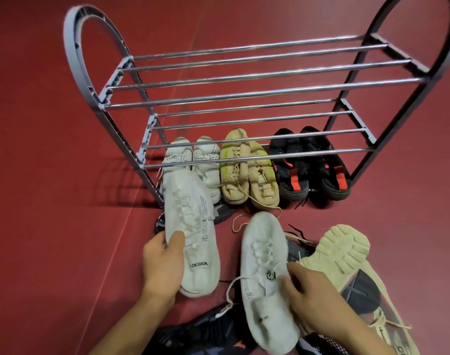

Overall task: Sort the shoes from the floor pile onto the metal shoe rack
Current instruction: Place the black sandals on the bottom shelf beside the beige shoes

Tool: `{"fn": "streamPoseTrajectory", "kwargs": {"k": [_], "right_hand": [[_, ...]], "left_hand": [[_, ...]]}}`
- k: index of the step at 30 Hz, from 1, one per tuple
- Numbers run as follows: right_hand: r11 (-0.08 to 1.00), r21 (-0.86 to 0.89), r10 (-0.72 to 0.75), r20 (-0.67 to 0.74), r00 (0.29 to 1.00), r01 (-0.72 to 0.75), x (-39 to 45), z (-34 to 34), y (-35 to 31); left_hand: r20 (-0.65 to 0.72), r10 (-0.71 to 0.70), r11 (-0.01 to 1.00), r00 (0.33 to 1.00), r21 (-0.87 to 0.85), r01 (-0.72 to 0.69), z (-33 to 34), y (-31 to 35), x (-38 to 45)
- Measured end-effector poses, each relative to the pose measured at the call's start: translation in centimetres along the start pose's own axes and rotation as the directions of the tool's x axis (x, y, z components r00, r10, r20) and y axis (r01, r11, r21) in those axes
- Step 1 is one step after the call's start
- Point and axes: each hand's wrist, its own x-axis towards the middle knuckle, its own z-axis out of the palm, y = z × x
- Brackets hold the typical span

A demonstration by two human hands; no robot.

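Note:
My left hand (162,262) grips a white knit sneaker (190,231) by its left side, toe pointing toward the metal shoe rack (244,96). In my right hand (311,288) is the matching white sneaker (265,267), held at its tongue and right side, above the floor pile. The rack has chrome bars and arched end frames. Its upper two tiers carry nothing. Under them on the bottom level stand a white pair (206,160), a beige and yellow-green pair (247,170) and a black pair with red patches (311,167).
The pile near me holds a cream sneaker lying sole-up (339,249), a dark navy shoe (206,331) at the bottom edge, and a black shoe (162,221) partly hidden behind the left sneaker. Loose laces trail over the red floor (52,201).

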Motion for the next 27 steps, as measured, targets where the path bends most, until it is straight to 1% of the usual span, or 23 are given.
{"fn": "streamPoseTrajectory", "kwargs": {"k": [2,4,5,7,8,9,10,11,12,13,14,15,16,17,18,20,21,22,23,24,25,26,27], "right_hand": [[0.999,0.034,0.030,0.083,0.996,-0.033,0.0,0.6,0.5],[0.993,0.103,0.047,0.128,0.991,-0.060,-0.1,0.6,0.5],[0.983,0.163,0.063,0.107,0.992,-0.081,-0.1,0.3,0.3],[0.925,0.349,0.168,-0.017,0.986,-0.151,-0.1,-0.8,-0.7],[0.843,0.501,0.246,-0.038,0.968,-0.195,0.0,-1.5,-1.2],[0.711,0.667,0.306,-0.009,0.952,-0.222,0.0,-2.2,-1.7],[0.583,0.778,0.318,0.047,0.947,-0.234,0.0,-2.9,-2.0],[0.502,0.835,0.284,0.087,0.955,-0.225,-0.2,-3.6,-2.3],[0.499,0.840,0.250,0.094,0.964,-0.212,-0.6,-4.1,-2.4],[0.518,0.832,0.226,0.089,0.970,-0.197,-1.0,-4.5,-2.7],[0.575,0.794,0.244,0.064,0.968,-0.197,-1.3,-4.6,-2.6],[0.666,0.715,0.290,0.014,0.957,-0.213,-1.4,-4.7,-2.4],[0.768,0.593,0.331,-0.041,0.943,-0.243,-1.4,-4.7,-1.9],[0.847,0.448,0.357,-0.081,0.931,-0.285,-1.4,-4.7,-1.5],[0.894,0.312,0.367,-0.098,0.925,-0.322,-1.4,-4.7,-1.1],[0.930,0.109,0.364,-0.138,0.921,-0.351,-1.4,-4.2,-0.4],[0.937,0.044,0.350,-0.170,0.921,-0.348,-1.5,-3.9,-0.2],[0.942,-0.006,0.328,-0.207,0.922,-0.337,-1.6,-3.5,0.0],[0.945,-0.047,0.306,-0.229,0.924,-0.325,-1.6,-3.2,0.1],[0.950,-0.084,0.273,-0.239,0.932,-0.300,-1.7,-2.9,0.0],[0.958,-0.114,0.232,-0.243,0.942,-0.265,-1.8,-2.5,-0.1],[0.962,-0.135,0.200,-0.245,0.949,-0.238,-1.8,-2.3,-0.1],[0.965,-0.137,0.185,-0.246,0.951,-0.223,-1.8,-2.2,-0.4]], "left_hand": [[0.048,-0.023,0.998,0.999,-0.054,0.026,0.4,0.0,-0.6],[0.124,-0.040,0.996,0.991,-0.073,0.049,1.5,0.0,-1.9],[0.163,-0.056,0.994,0.985,-0.085,0.071,2.3,-0.1,-2.8],[0.246,-0.074,0.992,0.967,-0.083,0.097,3.9,-0.4,-4.4],[0.283,-0.068,0.994,0.957,-0.065,0.090,4.7,-0.5,-5.0],[0.314,-0.063,0.996,0.947,-0.038,0.078,5.3,-0.9,-5.4],[0.357,-0.056,0.998,0.932,-0.017,0.067,6.0,-1.2,-5.8],[0.402,-0.049,0.998,0.914,-0.004,0.055,6.7,-1.5,-6.2],[0.457,-0.033,0.999,0.889,0.010,0.032,7.2,-1.7,-6.6],[0.518,-0.007,0.998,0.856,0.051,-0.022,7.6,-1.7,-6.9],[0.579,0.031,0.987,0.815,0.110,-0.116,7.9,-1.7,-7.2],[0.635,0.070,0.957,0.769,0.174,-0.231,8.1,-1.6,-7.4],[0.670,0.104,0.912,0.735,0.231,-0.339,8.1,-1.6,-7.4],[0.673,0.131,0.857,0.728,0.293,-0.425,8.0,-1.7,-7.3],[0.637,0.160,0.814,0.755,0.347,-0.465,7.7,-2.0,-6.9],[0.521,0.172,0.767,0.836,0.461,-0.446,6.8,-3.6,-5.6],[0.493,0.098,0.749,0.864,0.536,-0.391,6.2,-4.4,-5.2],[0.486,-0.031,0.734,0.874,0.604,-0.310,5.5,-5.3,-5.0],[0.479,-0.198,0.715,0.855,0.668,-0.208,5.1,-6.3,-5.0],[0.472,-0.340,0.687,0.813,0.715,-0.129,4.9,-6.9,-5.2],[0.478,-0.419,0.684,0.772,0.726,-0.078,4.8,-7.2,-5.5],[0.499,-0.424,0.723,0.756,0.690,-0.050,4.9,-7.6,-5.9],[0.523,-0.387,0.788,0.759,0.616,-0.023,4.9,-7.7,-6.1]]}}
